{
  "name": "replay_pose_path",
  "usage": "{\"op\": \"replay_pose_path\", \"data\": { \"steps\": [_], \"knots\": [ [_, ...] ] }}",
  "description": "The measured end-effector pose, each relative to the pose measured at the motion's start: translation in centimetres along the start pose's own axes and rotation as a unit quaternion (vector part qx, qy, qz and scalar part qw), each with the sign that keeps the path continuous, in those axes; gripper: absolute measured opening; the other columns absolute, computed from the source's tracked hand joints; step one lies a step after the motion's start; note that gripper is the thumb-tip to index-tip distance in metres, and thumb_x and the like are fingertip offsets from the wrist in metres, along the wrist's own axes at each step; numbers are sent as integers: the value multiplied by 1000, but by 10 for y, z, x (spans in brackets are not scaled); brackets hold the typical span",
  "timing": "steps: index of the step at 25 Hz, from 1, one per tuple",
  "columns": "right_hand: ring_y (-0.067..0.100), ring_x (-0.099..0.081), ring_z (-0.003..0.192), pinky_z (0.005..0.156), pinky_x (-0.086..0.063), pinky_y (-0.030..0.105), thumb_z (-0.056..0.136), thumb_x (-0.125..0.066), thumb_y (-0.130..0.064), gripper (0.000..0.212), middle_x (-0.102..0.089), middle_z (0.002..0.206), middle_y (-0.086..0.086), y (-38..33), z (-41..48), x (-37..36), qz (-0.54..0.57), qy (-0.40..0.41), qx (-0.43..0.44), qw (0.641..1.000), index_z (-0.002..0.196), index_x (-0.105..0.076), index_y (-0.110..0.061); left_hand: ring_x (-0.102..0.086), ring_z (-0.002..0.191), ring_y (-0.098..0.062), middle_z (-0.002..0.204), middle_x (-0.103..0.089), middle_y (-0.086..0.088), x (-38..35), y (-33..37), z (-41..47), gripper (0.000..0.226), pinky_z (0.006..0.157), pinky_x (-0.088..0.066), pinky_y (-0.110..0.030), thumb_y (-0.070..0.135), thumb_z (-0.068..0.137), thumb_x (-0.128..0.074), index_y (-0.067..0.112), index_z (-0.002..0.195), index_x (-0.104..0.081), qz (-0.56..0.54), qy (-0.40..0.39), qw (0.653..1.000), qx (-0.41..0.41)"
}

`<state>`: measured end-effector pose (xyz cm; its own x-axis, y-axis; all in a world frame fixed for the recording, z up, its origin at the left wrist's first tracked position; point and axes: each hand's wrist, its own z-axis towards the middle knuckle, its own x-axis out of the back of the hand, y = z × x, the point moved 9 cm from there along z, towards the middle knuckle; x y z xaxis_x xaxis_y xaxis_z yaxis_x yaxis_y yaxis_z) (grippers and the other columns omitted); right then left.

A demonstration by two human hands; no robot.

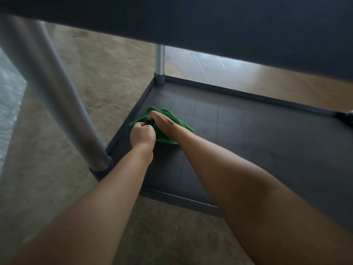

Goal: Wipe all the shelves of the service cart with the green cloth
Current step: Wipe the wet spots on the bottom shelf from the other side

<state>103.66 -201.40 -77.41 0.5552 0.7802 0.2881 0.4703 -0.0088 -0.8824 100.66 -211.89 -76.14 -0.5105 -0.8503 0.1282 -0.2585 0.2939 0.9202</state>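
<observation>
The green cloth lies bunched on the dark bottom shelf of the service cart, close to the shelf's left rim. My left hand grips the near left part of the cloth with curled fingers. Just beyond it, my right hand pinches the cloth's middle, and its forearm crosses the shelf from the lower right. Both hands cover much of the cloth. The shelf above fills the top of the view.
A grey metal post rises from the shelf's near left corner, and a second post stands at the far left corner. A raised rim runs round the shelf. Stone-patterned floor lies to the left and in front.
</observation>
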Motion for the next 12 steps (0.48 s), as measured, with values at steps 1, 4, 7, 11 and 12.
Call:
{"op": "replay_pose_path", "data": {
  "steps": [1, 4, 7, 11, 12],
  "knots": [
    [23, -46, 65, 65, -40, 33, 84, -41, -28, 21, -48, 68, 7, 2, -6, -3, 52, -24, -7, 998, 69, -48, -13, -55, 107, -29, 120, -57, -11, 0, 3, -2, 35, 98, -47, -45, 5, 92, -32, 14, 115, -56, 5, 4, 1000, -6],
    [22, -49, 55, 53, -41, 27, 86, -38, -27, 27, -53, 65, 11, 4, -24, 4, 174, -68, -18, 982, 86, -53, -6, -55, 99, -27, 110, -57, -9, -8, 14, -13, 29, 94, -51, -45, 2, 88, -33, 16, 103, -54, 17, 11, 999, -33],
    [18, -57, 45, 46, -46, 19, 88, -37, -31, 33, -61, 54, 9, 8, -43, 28, 259, -65, -18, 964, 86, -58, -5, -56, 96, -25, 105, -57, -6, -24, 31, -28, 28, 90, -53, -43, 1, 82, -37, 16, 97, -55, 44, -4, 996, -81],
    [22, -60, 52, 52, -51, 24, 86, -39, -36, 36, -64, 62, 10, 22, -73, 69, 345, -31, -22, 938, 85, -62, -8, -56, 95, -23, 116, -56, -9, -60, 48, -59, 32, 77, -51, -33, 3, 76, -44, 20, 99, -57, 106, -55, 984, -130],
    [22, -61, 53, 53, -51, 25, 86, -38, -37, 37, -64, 63, 10, 27, -82, 82, 363, -23, -18, 931, 85, -63, -9, -56, 96, -23, 116, -56, -9, -72, 51, -69, 33, 77, -51, -33, 3, 75, -45, 21, 100, -58, 118, -76, 981, -137]
  ]
}}
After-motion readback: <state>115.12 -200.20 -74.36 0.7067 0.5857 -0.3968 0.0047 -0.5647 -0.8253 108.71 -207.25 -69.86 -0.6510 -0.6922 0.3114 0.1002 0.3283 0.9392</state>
